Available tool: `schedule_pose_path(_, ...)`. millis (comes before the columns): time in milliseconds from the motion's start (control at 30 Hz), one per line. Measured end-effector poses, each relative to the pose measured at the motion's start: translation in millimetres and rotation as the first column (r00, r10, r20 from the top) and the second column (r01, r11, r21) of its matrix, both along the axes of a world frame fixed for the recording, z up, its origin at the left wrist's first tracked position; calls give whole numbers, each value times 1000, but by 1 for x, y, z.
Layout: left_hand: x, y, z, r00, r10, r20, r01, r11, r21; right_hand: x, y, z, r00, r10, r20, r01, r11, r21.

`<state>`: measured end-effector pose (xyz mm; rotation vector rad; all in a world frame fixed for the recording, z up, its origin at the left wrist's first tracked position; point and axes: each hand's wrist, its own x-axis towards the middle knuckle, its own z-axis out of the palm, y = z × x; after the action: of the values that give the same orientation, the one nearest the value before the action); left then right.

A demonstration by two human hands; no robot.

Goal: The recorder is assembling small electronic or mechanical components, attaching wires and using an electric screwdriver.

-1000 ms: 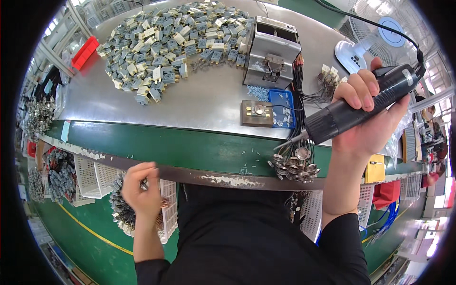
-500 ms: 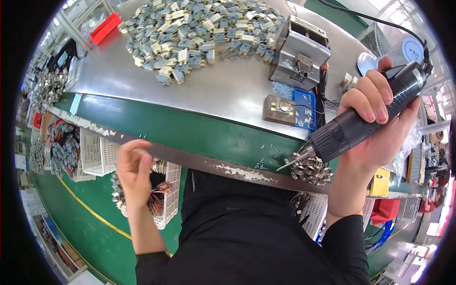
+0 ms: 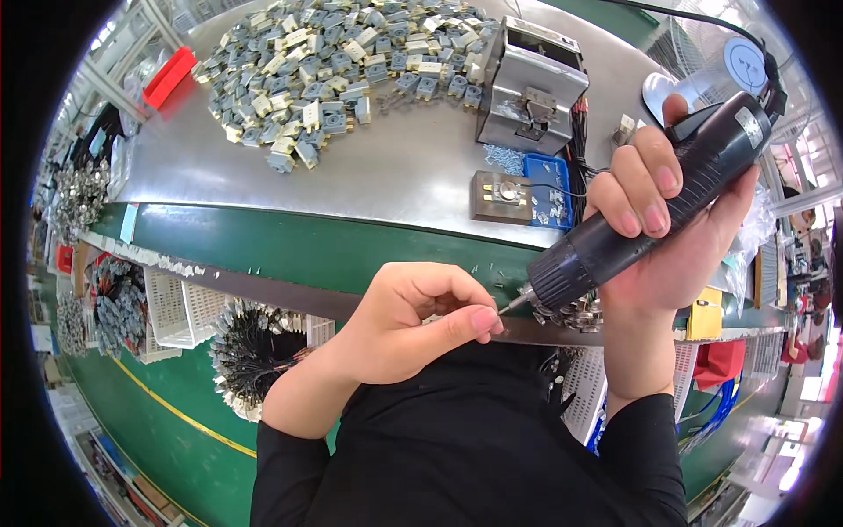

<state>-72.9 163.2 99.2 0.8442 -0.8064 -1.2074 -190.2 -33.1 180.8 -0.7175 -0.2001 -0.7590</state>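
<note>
One left hand (image 3: 411,327), one right hand (image 3: 672,268), one screwdriver (image 3: 702,180), one blue tray (image 3: 546,165), dozens of grey-and-cream blocks (image 3: 351,53)

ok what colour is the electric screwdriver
The electric screwdriver is mostly black, clearest in the head view.

The left grip (image 3: 411,323) pinches; the right grip (image 3: 689,255) curls higher.

Lighting: bright, diffuse, indoor. Glare: pale sheen on metal tabletop (image 3: 386,171), left of steel box (image 3: 512,97); washed-out patches far right of box. Highlights: faint, on black electric screwdriver (image 3: 698,180), below and right of box. Geometry: fisheye bowing, black rim. Focus: softer toward rim.
</note>
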Motion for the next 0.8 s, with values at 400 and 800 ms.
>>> schedule_pose_path(400, -5, -13, -7, 961, 130, 245, -142, 989, 33, 7, -12, 3, 996, -82, -44, 78, 993, -87)
schedule_pose_path(800, 46, 37, -29, 399, 551, 733, -712, 690, -130, -4, -81, -4, 930, -365, -51, 340, 902, -268)
